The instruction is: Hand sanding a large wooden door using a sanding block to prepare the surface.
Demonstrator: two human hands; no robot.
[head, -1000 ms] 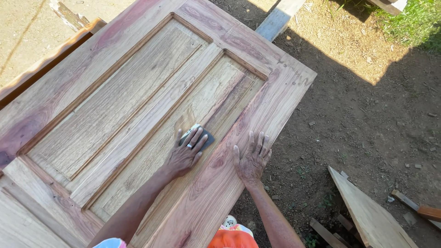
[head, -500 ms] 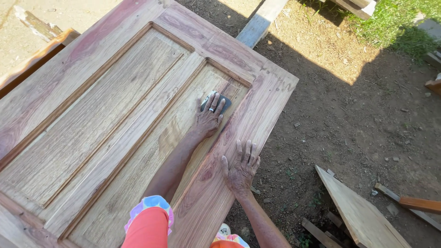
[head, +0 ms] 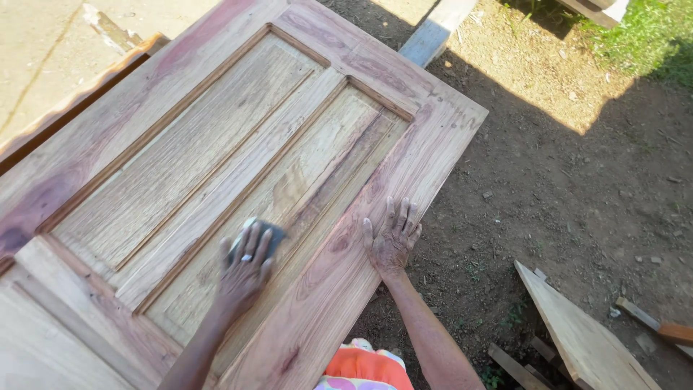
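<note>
No packages, labels, signs or screens, as far as visible.

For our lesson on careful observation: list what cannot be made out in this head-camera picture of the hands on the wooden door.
1. Dark sanding pad: mostly hidden under the left hand, which is motion-blurred.
2. Wooden door: cut off by the left and bottom edges.
3. What supports the door: hidden beneath it.
4. Palm of the right hand: pressed flat on the frame, unseen.
</note>
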